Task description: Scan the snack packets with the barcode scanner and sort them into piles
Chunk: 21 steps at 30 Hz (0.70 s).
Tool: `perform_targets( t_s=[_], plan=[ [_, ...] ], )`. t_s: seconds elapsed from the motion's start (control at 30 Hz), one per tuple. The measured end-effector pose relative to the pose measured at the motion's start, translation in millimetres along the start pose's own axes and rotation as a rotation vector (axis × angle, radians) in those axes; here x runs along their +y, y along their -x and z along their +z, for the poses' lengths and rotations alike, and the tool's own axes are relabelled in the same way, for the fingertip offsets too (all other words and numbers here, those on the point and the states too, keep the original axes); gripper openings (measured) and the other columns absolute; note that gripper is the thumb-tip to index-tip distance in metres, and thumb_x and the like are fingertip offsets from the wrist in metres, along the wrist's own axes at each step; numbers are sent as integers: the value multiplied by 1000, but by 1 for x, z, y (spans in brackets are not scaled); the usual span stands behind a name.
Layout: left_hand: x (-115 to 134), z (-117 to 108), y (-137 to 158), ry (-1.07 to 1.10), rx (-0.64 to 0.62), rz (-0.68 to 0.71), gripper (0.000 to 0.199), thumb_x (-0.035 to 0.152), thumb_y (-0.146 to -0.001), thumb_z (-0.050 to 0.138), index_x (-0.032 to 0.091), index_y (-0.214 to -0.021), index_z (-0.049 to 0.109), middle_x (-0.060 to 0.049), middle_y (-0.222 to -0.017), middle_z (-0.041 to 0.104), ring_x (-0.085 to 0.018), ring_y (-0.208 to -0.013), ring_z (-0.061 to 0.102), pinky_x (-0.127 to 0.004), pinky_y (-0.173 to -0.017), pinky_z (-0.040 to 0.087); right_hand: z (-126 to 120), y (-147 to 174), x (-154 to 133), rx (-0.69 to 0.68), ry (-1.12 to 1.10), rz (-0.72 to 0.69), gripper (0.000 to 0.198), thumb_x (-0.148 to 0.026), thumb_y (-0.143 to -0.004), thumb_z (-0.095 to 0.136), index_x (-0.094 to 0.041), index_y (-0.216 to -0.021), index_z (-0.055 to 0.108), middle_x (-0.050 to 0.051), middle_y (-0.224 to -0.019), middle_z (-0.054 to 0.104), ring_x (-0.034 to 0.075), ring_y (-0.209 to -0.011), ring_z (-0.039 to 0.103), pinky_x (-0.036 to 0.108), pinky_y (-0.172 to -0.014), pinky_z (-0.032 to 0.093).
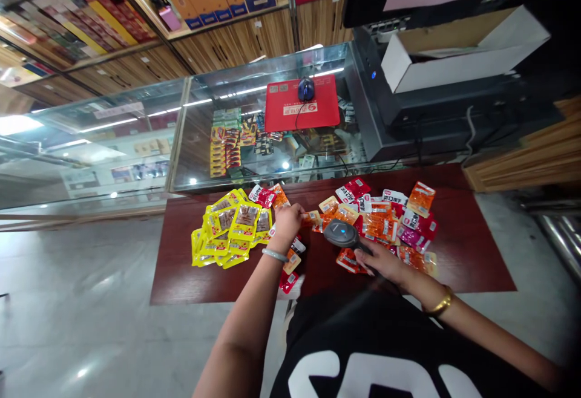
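Note:
My right hand (379, 259) is wrapped round the handle of a dark barcode scanner (340, 233), whose head points left with a small blue light on top. Pinched in my left hand (288, 222) is a small orange snack packet (311, 219), just left of the scanner head. Yellow snack packets (245, 221) lie heaped to the left of my left hand. Red, orange and white packets (381, 224) are spread around and beyond the scanner. Beneath my left wrist, more small packets (290, 262) lie partly hidden by the arm.
All the packets lie on a dark red tabletop (181, 283). Behind it stands a glass display case (200, 183) with a red mouse pad (281, 117) and a computer mouse (305, 89) on top. A white open box (472, 71) sits at the right below a monitor.

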<state>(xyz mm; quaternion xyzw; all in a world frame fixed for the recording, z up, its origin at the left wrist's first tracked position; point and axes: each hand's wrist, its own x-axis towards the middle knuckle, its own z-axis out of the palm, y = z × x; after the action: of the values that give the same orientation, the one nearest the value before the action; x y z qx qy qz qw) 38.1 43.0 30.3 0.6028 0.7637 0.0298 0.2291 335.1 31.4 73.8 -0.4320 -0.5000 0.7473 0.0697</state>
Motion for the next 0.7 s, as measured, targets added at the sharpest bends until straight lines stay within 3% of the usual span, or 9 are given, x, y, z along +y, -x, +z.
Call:
perform_targets(
  t_s=[0.27, 0.4, 0.53, 0.63, 0.7],
  plan=[
    [22, -1, 3, 185, 16, 72, 15, 19, -85, 58, 20, -88, 73, -7, -85, 74, -19, -80, 65, -30, -80, 43, 3, -6, -5, 87, 1, -50, 60, -66, -82, 61, -20, -122, 61, -1, -67, 61, 16, -56, 53, 28, -54, 42],
    [23, 4, 4, 224, 0, 11, 17, 19, -85, 57, 19, -90, 73, -9, -87, 74, -19, -82, 66, -29, -80, 45, 1, -4, -7, 90, 4, -30, 55, -67, -83, 59, -20, -113, 62, -4, -60, 55, 13, -49, 46, 26, -49, 37],
    [42, 22, 2, 581, -80, -160, 16, 28, -87, 61, 19, -92, 73, -6, -87, 75, -16, -77, 68, -26, -74, 49, -2, -2, -9, 63, -6, -35, 48, -65, -86, 57, -21, -103, 59, -5, -61, 51, 11, -49, 42, 25, -49, 34],
    [52, 37, 1, 861, -114, -96, 19, 24, -87, 61, 18, -102, 71, -7, -99, 75, -16, -86, 69, -26, -78, 51, -4, -4, -8, 49, -21, -36, 46, -64, -88, 55, -20, -99, 57, -6, -60, 48, 11, -48, 41, 25, -49, 33],
    [44, 40, 4, 825, -39, -80, 23, 22, -85, 64, 19, -106, 70, -8, -106, 74, -17, -94, 68, -28, -86, 51, -4, -7, -7, 28, -3, -34, 45, -64, -89, 55, -20, -99, 56, -7, -59, 47, 10, -47, 40, 25, -50, 33]
  ],
)
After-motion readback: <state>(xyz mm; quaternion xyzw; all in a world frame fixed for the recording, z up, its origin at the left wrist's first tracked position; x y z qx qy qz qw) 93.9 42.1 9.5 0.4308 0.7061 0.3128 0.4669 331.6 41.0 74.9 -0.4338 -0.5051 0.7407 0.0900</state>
